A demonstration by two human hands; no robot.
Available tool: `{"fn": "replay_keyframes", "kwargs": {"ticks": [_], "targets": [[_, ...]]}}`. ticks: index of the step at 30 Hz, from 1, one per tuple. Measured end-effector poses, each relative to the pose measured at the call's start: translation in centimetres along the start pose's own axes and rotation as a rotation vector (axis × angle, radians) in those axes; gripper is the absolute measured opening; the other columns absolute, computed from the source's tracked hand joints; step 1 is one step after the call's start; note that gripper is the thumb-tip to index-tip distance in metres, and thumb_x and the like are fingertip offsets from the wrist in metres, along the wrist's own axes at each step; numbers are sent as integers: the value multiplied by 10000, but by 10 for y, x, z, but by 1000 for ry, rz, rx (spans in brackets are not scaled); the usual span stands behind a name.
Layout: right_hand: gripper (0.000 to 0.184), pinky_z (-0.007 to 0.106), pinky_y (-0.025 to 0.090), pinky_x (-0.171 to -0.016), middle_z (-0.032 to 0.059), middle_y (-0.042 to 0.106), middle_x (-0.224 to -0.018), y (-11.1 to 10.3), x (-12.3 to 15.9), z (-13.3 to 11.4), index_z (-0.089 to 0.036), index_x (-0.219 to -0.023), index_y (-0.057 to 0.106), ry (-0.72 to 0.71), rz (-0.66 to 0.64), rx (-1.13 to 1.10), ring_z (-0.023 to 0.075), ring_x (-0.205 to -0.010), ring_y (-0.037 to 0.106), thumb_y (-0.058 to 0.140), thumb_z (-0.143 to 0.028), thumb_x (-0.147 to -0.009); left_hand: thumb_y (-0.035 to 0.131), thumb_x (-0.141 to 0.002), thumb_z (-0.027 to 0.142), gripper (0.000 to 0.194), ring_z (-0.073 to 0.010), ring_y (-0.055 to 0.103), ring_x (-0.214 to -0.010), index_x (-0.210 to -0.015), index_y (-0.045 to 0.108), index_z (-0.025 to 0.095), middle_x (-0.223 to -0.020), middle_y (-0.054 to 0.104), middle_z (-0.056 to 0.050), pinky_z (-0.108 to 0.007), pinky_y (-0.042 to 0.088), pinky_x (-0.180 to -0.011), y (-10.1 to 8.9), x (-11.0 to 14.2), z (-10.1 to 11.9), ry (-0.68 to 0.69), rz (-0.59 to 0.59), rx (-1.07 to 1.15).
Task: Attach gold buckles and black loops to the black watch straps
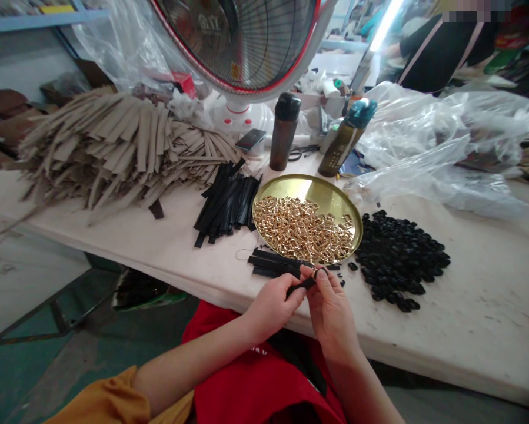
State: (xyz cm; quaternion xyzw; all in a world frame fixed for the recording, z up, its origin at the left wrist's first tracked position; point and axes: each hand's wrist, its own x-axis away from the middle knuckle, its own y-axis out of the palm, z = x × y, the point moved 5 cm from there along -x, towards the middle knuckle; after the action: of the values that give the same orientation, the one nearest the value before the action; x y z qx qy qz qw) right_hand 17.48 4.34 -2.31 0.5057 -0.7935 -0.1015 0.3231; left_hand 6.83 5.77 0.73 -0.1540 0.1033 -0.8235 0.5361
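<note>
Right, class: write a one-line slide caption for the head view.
Left hand and right hand meet at a black strip, near a tray of gold-coloured fittings.

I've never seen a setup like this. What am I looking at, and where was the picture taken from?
There is no machine arm here: a person is working with two bare hands. The single picture comes from a camera worn on their head, looking forward and down.

The left hand holds a black strip, and the right hand pinches near its end, where something small and gold-coloured shows; its exact shape is hard to make out.

On the table, just beyond the hands, a round tray holds many gold-coloured pieces. To its right is a heap of small black pieces; to its left lie more black strips and a large pile of tan strips.
</note>
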Motion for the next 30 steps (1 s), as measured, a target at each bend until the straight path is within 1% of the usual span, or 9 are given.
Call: {"fn": "replay_keyframes", "kwargs": {"ticks": [5,9,13,18,19,20,25,28,30], "targets": [[241,314,437,-772,31,639,-875,6,15,5,-190,-847,588,-21,-71,158,159,-822,578,591,-402,-732,452,-820,337,219,-94,477,-564,-824,552,143,-699,566,2,-216,391,-574,4,1,2,-18,-29,171],[252,266,415,-640,-16,557,-695,-4,19,-5,-185,-757,543,-128,-15,410,123,-646,510,521,-435,-777,465,-795,363,220,-58,417,-468,-757,486,147,-676,546,13,-184,355,-458,9,2,-9,-145,-88,372],[271,244,368,-574,-42,452,-586,-9,21,-16,-191,-648,471,-260,-41,702,107,-567,428,455,-390,-831,476,-775,359,220,-49,399,-446,-701,455,153,-647,533,21,-173,343,-435,8,3,-14,-191,-118,408],[98,295,401,-647,13,548,-715,-8,35,-24,-195,-770,555,-670,-141,979,156,-681,505,533,-290,-788,487,-758,366,221,-55,405,-437,-700,470,154,-611,505,33,-172,329,-408,8,7,-17,-211,-133,309],[86,305,406,-666,23,561,-744,-8,35,-24,-196,-791,564,-702,-162,1003,165,-710,516,548,-279,-777,490,-758,366,219,-56,404,-436,-699,473,155,-604,499,37,-171,323,-404,8,8,-18,-209,-127,283],[87,308,410,-668,25,568,-751,-9,33,-23,-197,-798,564,-678,-173,1007,168,-715,522,551,-279,-775,492,-758,372,224,-56,400,-434,-700,473,156,-597,497,40,-170,317,-401,7,9,-18,-207,-124,267],[160,282,428,-595,11,584,-720,-9,19,-12,-188,-826,535,-275,-256,829,155,-649,528,508,-344,-800,528,-739,463,320,-49,371,-419,-674,449,159,-537,486,57,-164,287,-398,2,10,-17,-199,-179,314],[160,270,425,-622,6,582,-719,-2,21,-13,-190,-802,540,-336,-282,829,149,-672,530,482,-338,-819,571,-712,467,361,-49,376,-428,-609,422,155,-501,458,61,-160,287,-408,-4,1,-21,-196,-134,298],[200,255,415,-594,-2,562,-672,-1,20,-16,-192,-776,544,-387,-298,873,138,-637,520,424,-334,-851,598,-700,431,318,-58,416,-446,-669,447,153,-538,488,55,-161,311,-415,-4,-6,-25,-199,-110,327]]}}
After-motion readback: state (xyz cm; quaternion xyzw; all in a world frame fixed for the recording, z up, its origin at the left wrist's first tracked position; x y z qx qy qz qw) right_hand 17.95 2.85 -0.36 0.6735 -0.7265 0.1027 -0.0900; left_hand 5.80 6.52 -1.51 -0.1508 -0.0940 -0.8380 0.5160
